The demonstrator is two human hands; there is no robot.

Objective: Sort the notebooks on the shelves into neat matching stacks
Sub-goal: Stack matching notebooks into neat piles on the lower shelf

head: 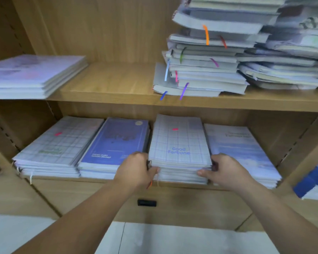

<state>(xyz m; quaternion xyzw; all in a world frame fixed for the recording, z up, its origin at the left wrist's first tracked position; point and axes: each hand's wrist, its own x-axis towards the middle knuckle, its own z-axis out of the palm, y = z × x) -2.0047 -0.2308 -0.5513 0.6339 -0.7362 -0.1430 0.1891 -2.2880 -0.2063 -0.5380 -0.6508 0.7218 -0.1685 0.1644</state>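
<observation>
On the lower shelf (173,186) a stack of white grid notebooks marked "Good Fortune" (179,143) stands third from the left. My left hand (136,167) grips its left front corner, thumb on the front edge. My right hand (226,169) grips the right front corner the same way. To the left lie a blue-covered stack (116,142) and a grid stack with green lettering (57,143). A pale blue stack (240,151) lies to the right, touching the held stack.
The upper shelf (117,83) carries a low stack of pale notebooks (31,74) at the left and tall untidy piles with coloured ribbon markers (209,57) at the right. A drawer with a black handle (146,202) sits below. Blue items (312,180) show at the far right.
</observation>
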